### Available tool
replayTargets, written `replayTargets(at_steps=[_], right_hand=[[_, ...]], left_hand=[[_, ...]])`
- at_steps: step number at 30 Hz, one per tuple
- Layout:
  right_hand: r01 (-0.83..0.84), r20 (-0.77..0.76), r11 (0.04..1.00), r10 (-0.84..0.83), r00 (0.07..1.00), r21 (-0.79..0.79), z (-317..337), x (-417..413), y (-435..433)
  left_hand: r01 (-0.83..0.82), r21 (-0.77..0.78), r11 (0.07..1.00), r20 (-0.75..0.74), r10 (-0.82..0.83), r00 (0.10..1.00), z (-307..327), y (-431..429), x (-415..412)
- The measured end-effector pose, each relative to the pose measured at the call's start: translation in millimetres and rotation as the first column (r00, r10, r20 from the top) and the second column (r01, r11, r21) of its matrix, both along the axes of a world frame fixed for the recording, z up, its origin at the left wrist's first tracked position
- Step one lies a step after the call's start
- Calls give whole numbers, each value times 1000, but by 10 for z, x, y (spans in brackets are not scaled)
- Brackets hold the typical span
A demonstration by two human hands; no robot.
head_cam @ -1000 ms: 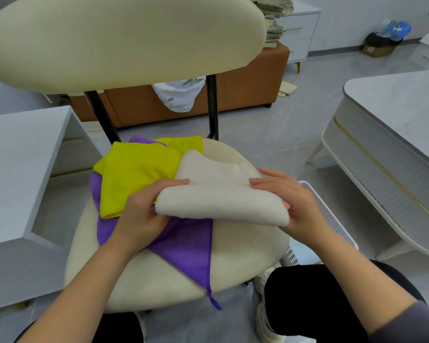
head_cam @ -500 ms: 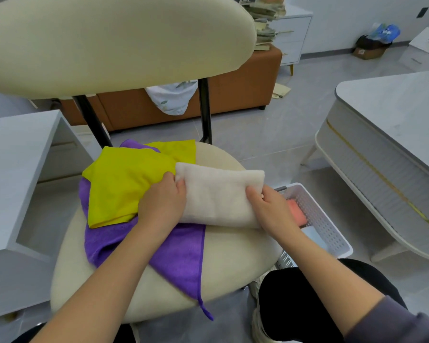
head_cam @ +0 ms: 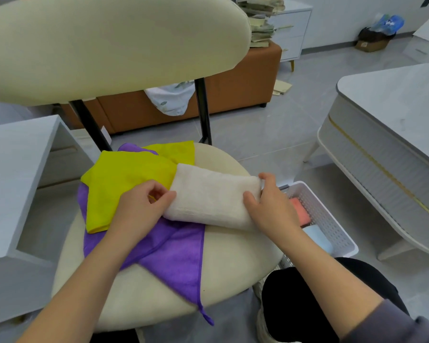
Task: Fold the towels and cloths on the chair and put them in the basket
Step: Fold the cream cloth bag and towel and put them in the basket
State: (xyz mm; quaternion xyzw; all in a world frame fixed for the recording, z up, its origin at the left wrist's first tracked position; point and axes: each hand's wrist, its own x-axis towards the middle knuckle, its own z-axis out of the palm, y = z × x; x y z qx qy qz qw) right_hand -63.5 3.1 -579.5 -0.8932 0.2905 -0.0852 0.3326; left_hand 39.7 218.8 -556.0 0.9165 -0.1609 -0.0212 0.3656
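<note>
- Chair [head_cam: 233, 268], backrest cut off at top.
- Purple cloth [head_cam: 174, 253] at seat's 7 o'clock, mostly buried under yellow cloth [head_cam: 124, 179] at 10 o'clock.
- Folded cream towel [head_cam: 211, 201] mid-seat.
- Basket [head_cam: 331, 220] at 3 o'clock, half hidden.
- Left hand [head_cam: 139, 209] pinching towel's 9 o'clock end, right hand [head_cam: 270, 206] curled round its 3 o'clock end.

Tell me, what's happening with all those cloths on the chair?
A person is folding laundry. The left hand and the right hand hold the two ends of a folded cream towel on the chair seat. Under it lie a yellow cloth and a purple cloth, spread out and not yet folded. A white basket sits on the floor beside the chair, with a pink cloth already inside.
</note>
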Motion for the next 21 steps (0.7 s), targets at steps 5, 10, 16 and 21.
replayTargets(at_steps=[5,10,16,21], right_hand=[[2,108,999,-8,994,52,11,-50,50],[0,227,992,-28,974,125,-74,-106,108],[13,225,976,-63,972,218,-124,-88,87],[22,318,969,59,946,-246,-48,-82,44]], left_hand=[[-71,32,997,65,69,996,-78,5,-63],[-124,122,985,152,105,983,-151,-148,-127],[-112,117,987,98,101,990,-242,-137,-5],[-47,65,997,417,16,909,-71,-143,-59]])
